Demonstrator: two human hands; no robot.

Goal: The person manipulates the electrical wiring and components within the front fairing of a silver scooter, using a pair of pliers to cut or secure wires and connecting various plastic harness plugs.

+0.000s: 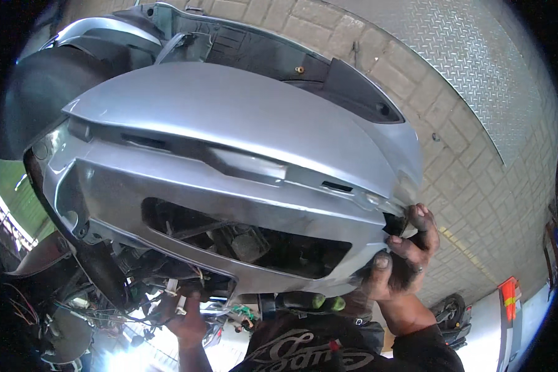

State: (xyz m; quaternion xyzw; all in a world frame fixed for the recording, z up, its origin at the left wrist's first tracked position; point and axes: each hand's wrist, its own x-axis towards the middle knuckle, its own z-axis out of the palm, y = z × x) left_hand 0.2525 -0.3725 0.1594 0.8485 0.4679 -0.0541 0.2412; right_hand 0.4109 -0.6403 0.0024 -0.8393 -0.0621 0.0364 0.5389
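Silver, curved, plastic-looking fairing (242, 99) is seen centrally, before the person. Judged light, stiff, slippery, crack-prone at thin edges; best held by both ends. Its right end is gripped by the curled right hand (410, 248). Left hand (189, 317) is half-curled beside a white blocky connector (172, 286); its grasp cannot be told.

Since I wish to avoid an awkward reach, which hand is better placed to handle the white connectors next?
Probably the left hand: it is at the white connectors, whereas the right hand touches the right end of the silver bodywork, farther away.
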